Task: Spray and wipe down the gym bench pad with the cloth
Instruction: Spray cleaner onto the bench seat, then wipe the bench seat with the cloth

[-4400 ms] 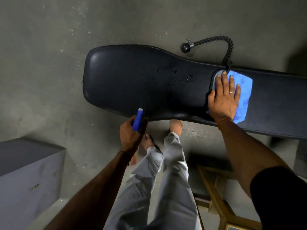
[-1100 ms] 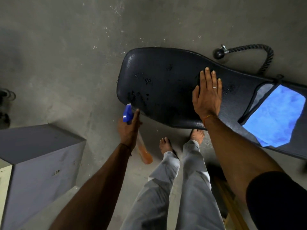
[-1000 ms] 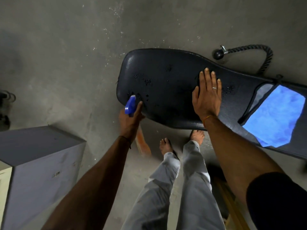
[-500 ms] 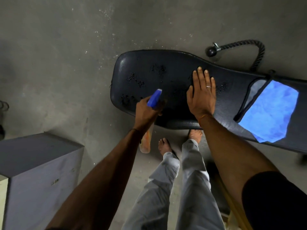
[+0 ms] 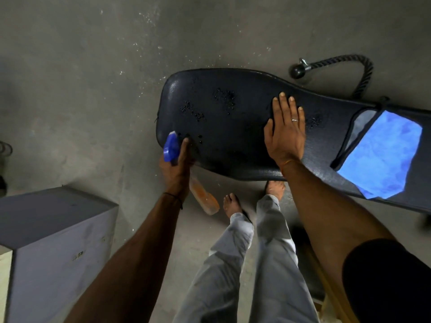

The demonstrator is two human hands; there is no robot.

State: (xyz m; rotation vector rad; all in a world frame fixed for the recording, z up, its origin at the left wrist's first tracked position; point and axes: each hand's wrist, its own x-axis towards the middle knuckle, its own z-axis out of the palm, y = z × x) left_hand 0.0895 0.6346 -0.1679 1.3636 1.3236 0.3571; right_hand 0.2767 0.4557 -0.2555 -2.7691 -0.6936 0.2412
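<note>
The black gym bench pad (image 5: 224,141) stretches from centre to the right edge, with clusters of spray droplets on its wide left end. My left hand (image 5: 177,166) grips a spray bottle (image 5: 203,197) with a blue nozzle head and orange liquid, held at the pad's near left corner. My right hand (image 5: 285,131) lies flat on the pad's middle, fingers straight. The blue cloth (image 5: 382,155) lies spread on the pad to the right, apart from both hands.
A black rope handle with a ball end (image 5: 335,66) lies on the concrete floor behind the pad. A grey box (image 5: 53,241) stands at the lower left. My bare feet (image 5: 232,203) stand just under the pad's near edge. A wooden frame (image 5: 326,290) sits at the lower right.
My left hand has swung the spray bottle back from over the pad to its left corner. More droplets show on the pad's left end. My right hand stays pressed flat.
</note>
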